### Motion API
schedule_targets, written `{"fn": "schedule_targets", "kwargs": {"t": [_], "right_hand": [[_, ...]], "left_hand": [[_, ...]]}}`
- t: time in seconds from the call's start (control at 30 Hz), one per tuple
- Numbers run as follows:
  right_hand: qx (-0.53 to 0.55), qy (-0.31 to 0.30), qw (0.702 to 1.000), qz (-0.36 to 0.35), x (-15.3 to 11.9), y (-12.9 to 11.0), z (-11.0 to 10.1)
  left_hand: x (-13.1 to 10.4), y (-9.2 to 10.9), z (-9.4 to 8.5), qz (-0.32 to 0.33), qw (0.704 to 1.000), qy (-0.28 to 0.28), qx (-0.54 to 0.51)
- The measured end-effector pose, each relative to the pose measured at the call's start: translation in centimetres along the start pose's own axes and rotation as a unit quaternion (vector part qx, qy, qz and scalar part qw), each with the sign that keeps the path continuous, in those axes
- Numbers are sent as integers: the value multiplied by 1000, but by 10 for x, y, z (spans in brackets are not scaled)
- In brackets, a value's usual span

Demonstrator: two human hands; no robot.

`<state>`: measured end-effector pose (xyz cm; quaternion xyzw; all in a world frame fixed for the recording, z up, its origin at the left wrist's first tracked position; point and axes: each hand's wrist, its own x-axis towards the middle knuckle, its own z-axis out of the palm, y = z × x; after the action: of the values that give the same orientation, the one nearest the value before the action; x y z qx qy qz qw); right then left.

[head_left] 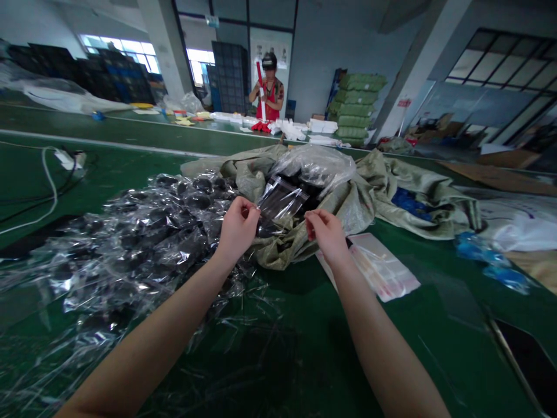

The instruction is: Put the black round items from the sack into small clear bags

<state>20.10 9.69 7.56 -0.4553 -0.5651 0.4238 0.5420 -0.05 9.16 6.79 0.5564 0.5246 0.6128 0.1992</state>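
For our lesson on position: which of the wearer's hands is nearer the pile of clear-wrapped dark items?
Left. The left hand is at the right edge of the pile; the right hand is farther right, near the crumpled sack.

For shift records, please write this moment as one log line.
left hand: pinched beside clear plastic bag; right hand: curled near woven sack; holds: unclear; left side: bagged black items; right side: smartphone

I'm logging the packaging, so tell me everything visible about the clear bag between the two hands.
The clear bag looks like thin glossy plastic, streaked with glare, something dark showing through. It slants over the greenish sack. The left hand seems to pinch its left edge; whether the right hand touches it is unclear.
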Motion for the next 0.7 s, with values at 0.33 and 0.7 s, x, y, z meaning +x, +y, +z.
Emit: {"fn": "schedule_targets", "kwargs": {"t": [0.33,0.7], "right_hand": [[-71,-43,996,-44,-13,-5,15],[-42,-41,998,-24,-11,-3,15]], "left_hand": [[-6,1,5,10,1000,-15,-14],[-5,2,3,12,1000,-10,2]]}}
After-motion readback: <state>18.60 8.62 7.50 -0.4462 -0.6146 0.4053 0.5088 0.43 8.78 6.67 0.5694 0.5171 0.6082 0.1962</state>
